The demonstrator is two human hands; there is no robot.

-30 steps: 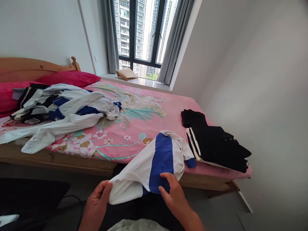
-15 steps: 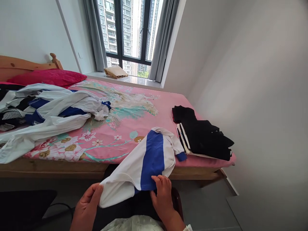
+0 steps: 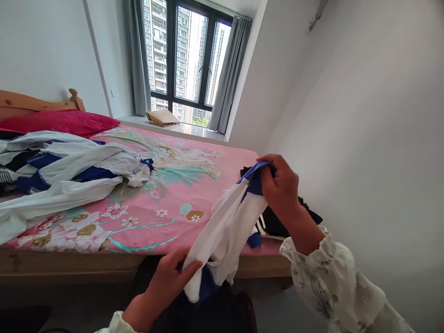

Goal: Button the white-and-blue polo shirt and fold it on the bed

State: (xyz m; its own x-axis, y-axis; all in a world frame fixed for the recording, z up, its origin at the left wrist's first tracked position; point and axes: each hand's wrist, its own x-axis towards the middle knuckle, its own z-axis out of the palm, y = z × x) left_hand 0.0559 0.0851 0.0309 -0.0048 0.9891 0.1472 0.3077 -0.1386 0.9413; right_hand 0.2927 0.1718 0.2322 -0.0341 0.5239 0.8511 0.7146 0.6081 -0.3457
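Raised since half a second ago, your right hand (image 3: 280, 185) at three o'clock closes firmly on a blue part of the white-and-blue garment (image 3: 215, 231). Your left hand (image 3: 166, 280), at seven o'clock, pinches a white part between thumb and fingers. The garment slants between both hands at six o'clock, by the near edge of the pink-covered bed (image 3: 229, 171). Black folded clothes (image 3: 277, 224) lie at four o'clock, partly hidden; a rumpled clothes pile (image 3: 76, 162) lies at nine.
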